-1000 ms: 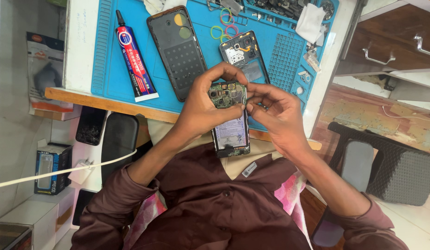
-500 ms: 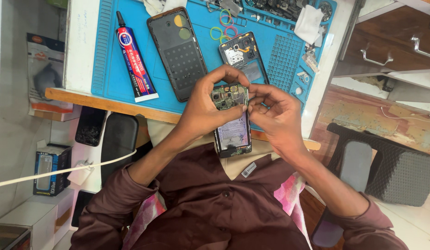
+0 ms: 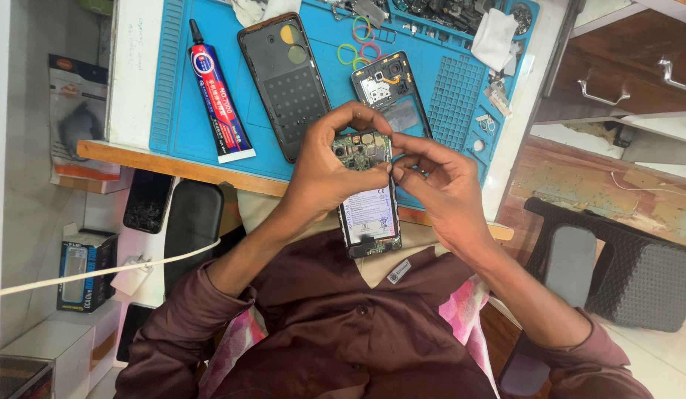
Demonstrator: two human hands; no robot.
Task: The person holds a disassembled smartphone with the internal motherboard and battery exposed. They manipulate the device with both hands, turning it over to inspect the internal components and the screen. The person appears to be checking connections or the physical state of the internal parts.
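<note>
My left hand (image 3: 321,174) and my right hand (image 3: 440,188) hold an opened phone (image 3: 369,210) above my lap, at the near edge of the bench. Its back is off, so a white-labelled battery and a green circuit board (image 3: 361,151) show. The left hand wraps around the phone's top left, with a finger arched over the board. The right hand's fingertips pinch at the board's top right corner. Whether anything small sits between those fingertips cannot be seen.
A blue work mat (image 3: 180,111) covers the bench. On it lie a red and blue glue tube (image 3: 217,96), a black back cover (image 3: 287,81), another opened phone frame (image 3: 391,92), coloured rubber bands (image 3: 361,44) and a white cloth (image 3: 494,37). A dark chair (image 3: 616,273) stands at right.
Both hands stay on the opened phone at the same spot. The fingers over the board have shifted only slightly.
</note>
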